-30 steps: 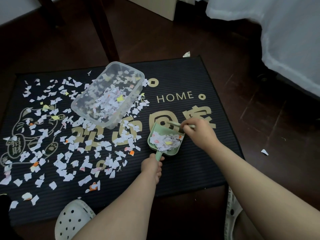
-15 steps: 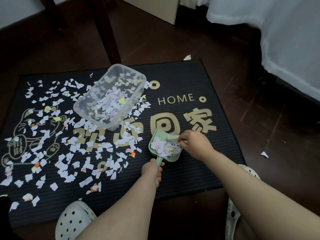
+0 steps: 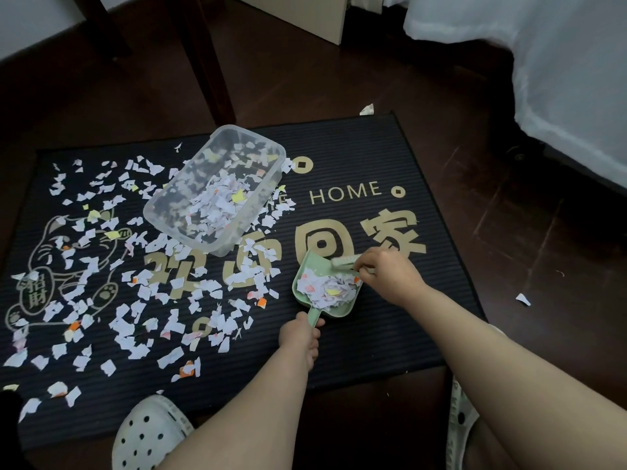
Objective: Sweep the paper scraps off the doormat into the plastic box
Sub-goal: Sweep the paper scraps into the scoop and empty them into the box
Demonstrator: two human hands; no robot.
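Note:
A black doormat (image 3: 356, 154) with gold lettering lies on the dark floor. Paper scraps (image 3: 135, 300), mostly white, cover its left half. A clear plastic box (image 3: 159, 212) with a heap of scraps inside sits tilted near the mat's middle. My left hand (image 3: 300, 337) grips the handle of a small green dustpan (image 3: 312, 266) that is full of scraps. My right hand (image 3: 386, 274) holds a small brush (image 3: 342, 261) whose bristles lie at the pan's upper right edge.
White perforated clogs (image 3: 149, 432) show at the bottom left and bottom right. A dark wooden furniture leg (image 3: 207, 62) stands behind the box. A white bed cover (image 3: 559, 79) hangs at the upper right. Stray scraps (image 3: 522, 299) lie on the floor to the right.
The brush in my right hand has drawn in over the dustpan's upper edge. The pan and my left hand stay in the same place on the mat.

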